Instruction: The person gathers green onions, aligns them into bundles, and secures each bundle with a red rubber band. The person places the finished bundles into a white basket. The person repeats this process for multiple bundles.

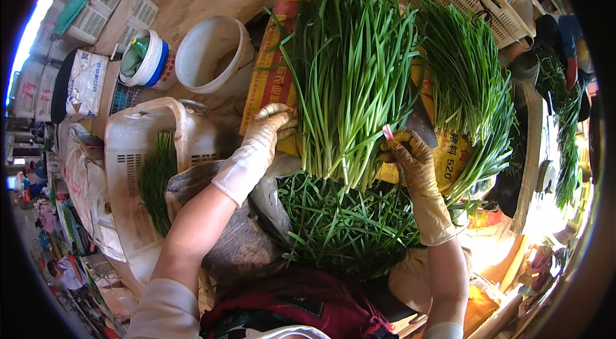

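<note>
A wide bunch of garlic chives (356, 79) lies before me, leaves pointing away and pale cut ends toward me. My right hand (409, 151), in a stained yellowish glove, pinches a short pink strip (388, 132) at the bunch's right edge. My left hand (274, 122), in a pale glove, is at the left edge with its fingers bent. A trace of pink shows by its fingertips, but whether it grips anything is hidden. Beneath the bunch is a yellow and red printed sack (269, 79). Loose green leaves (346, 223) are heaped between my arms, below the cut ends.
A second pile of chives (462, 74) lies to the right. On the left stand a white plastic basket (125, 146) holding some greens, an open white bucket (211, 50) and a smaller blue-and-white bucket (144, 59). A pale crate (486, 6) stands at the upper right.
</note>
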Demonstrator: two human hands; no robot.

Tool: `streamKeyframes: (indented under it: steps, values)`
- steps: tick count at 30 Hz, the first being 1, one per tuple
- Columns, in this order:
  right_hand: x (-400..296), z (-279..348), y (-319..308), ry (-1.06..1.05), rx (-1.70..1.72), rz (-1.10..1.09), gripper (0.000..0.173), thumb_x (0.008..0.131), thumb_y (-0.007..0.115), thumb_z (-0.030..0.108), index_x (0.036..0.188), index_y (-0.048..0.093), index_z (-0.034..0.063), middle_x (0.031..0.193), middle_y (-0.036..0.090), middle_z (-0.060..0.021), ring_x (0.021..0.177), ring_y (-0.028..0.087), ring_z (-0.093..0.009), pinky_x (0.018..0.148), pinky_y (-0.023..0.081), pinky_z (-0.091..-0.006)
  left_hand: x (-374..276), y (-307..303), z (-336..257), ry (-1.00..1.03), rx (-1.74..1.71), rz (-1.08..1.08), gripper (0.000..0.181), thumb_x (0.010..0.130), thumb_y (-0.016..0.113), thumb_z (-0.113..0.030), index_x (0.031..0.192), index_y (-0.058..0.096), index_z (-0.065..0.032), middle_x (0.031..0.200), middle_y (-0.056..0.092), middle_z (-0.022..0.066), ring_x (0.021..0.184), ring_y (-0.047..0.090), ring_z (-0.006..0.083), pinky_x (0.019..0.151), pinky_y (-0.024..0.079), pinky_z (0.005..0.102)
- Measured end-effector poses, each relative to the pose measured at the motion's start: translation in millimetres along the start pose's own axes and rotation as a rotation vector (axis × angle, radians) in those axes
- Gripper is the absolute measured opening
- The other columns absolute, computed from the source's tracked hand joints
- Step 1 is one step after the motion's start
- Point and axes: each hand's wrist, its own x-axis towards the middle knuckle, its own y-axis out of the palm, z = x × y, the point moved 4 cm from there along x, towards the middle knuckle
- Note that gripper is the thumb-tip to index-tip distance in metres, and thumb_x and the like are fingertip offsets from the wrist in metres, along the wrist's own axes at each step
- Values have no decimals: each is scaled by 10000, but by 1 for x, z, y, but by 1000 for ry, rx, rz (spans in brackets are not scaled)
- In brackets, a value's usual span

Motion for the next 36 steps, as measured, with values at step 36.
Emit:
streamKeyframes:
  steps: [36]
  values:
    - [1, -1, 1, 8, 147, -91, 92, 895, 626, 107, 949, 624, 32, 848, 665, -71, 717, 650, -155, 676, 534, -275, -30, 28, -23, 165, -8, 159, 241, 778, 707, -134, 993, 670, -32, 938, 678, 49, 943, 611, 142, 915, 438, 303]
